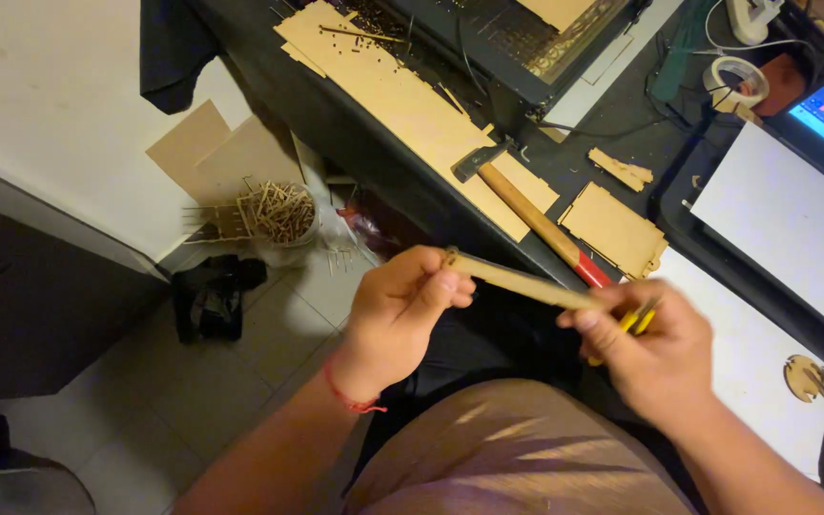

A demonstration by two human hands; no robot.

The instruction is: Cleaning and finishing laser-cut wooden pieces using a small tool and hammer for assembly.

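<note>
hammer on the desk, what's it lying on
The hammer lies across a long perforated wooden sheet on the dark desk. Its red handle end is hidden behind the wooden strip that the right hand holds.

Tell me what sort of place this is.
Probably a small craft or laser-cutting workshop: thin perforated wooden sheets lie on the dark workbench, beside a wooden-handled hammer, and a clear container of small wooden sticks stands on the tiled floor.

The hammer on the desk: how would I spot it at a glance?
Start at the dark desk across the top, strewn with pale laser-cut wooden sheets. The hammer lies slantwise at the near edge, just beyond the hands. It alone has a dark metal head and a wooden handle ending in a red grip.
</note>
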